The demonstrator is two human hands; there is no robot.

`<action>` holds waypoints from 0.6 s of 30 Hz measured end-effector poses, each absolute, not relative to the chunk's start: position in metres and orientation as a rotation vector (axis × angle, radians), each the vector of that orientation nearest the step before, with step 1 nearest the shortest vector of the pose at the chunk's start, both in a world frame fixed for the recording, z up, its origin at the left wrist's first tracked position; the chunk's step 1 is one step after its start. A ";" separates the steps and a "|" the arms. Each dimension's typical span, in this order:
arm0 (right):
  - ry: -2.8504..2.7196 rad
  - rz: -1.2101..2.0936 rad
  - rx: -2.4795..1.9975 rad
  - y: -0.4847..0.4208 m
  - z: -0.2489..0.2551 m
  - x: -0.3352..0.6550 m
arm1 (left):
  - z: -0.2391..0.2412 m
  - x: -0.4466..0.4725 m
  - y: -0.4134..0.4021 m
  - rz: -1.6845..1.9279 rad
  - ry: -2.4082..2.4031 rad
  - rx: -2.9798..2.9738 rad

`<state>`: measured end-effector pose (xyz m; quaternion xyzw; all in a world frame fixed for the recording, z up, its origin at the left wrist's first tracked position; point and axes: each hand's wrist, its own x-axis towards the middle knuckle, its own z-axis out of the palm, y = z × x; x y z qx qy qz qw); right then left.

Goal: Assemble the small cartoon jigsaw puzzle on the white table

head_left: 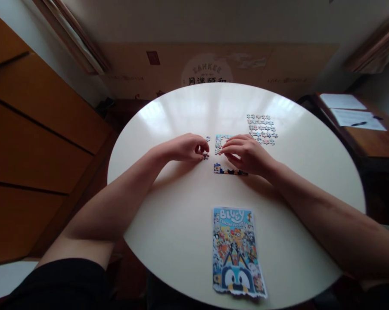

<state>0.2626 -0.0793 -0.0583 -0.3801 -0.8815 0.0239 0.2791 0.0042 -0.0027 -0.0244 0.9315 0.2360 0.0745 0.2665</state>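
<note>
My left hand (187,147) rests on the round white table (181,224), its fingers curled and pinching a small jigsaw piece (206,156). My right hand (246,153) lies just right of it, fingertips pressed together on a joined block of puzzle pieces (219,141). A short assembled strip of puzzle (228,171) sits below my right hand. One loose piece (208,138) lies between the hands. A group of several loose pieces (262,128), laid out face down, is spread beyond my right hand.
A colourful Bluey puzzle picture sheet (236,252) lies near the table's front edge. A wooden cabinet (29,142) stands at the left. At the right is a side table (368,133) with papers (352,113) and a pen (359,124).
</note>
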 end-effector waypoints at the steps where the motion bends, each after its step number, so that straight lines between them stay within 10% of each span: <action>1: -2.359 0.066 -1.017 -0.079 -0.059 0.263 | -0.025 0.005 -0.002 0.203 0.637 2.518; 18: -2.331 0.018 -0.991 -0.079 -0.058 0.260 | -0.026 0.004 0.003 0.182 0.638 2.376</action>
